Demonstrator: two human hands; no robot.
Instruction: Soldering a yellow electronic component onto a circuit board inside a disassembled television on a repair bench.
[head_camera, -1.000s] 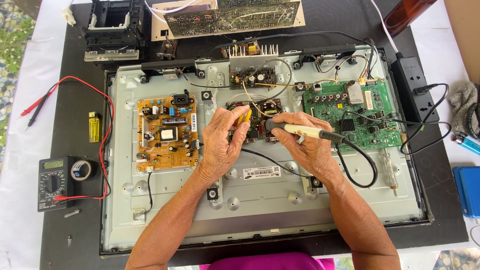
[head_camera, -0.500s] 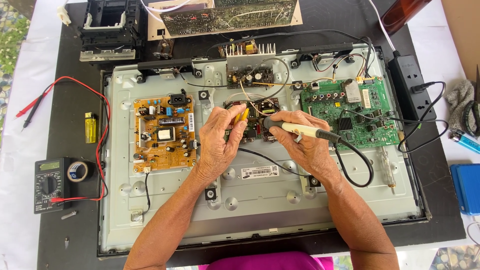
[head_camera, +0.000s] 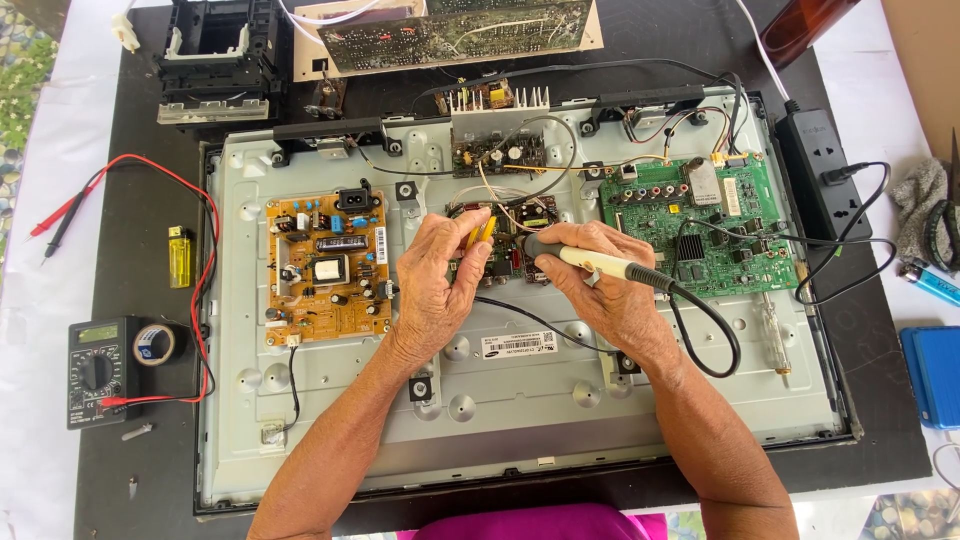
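While both hands hover over the middle of the opened flat-screen television's grey metal back panel (head_camera: 330, 420), the right hand (head_camera: 600, 290) has its grip closed around a slim cream-handled soldering iron with a dark collar (head_camera: 600, 264), held like a pen, tip aimed at the small dark circuit board in the panel's centre (head_camera: 512, 250). The left hand (head_camera: 435, 285) pinches a small yellow-handled tool (head_camera: 480, 229) between thumb and fingertips, just beside the iron's tip; whether it is tweezers or cutters I cannot tell.

I would judge the iron light and stiff, safe to take only by the cream handle, well back from the hot end, with its black cord (head_camera: 715, 345) looping off toward the tabletop's right edge and tugging a little. The little board looks fragile, thin and crowded with parts, best steadied by its edges.

An orange-brown power board (head_camera: 325, 270) sits to the left, a green main board (head_camera: 700, 225) to the right. Near the tabletop's left edge lie a black multimeter (head_camera: 95, 370) with red leads and a yellow lighter (head_camera: 179, 256).
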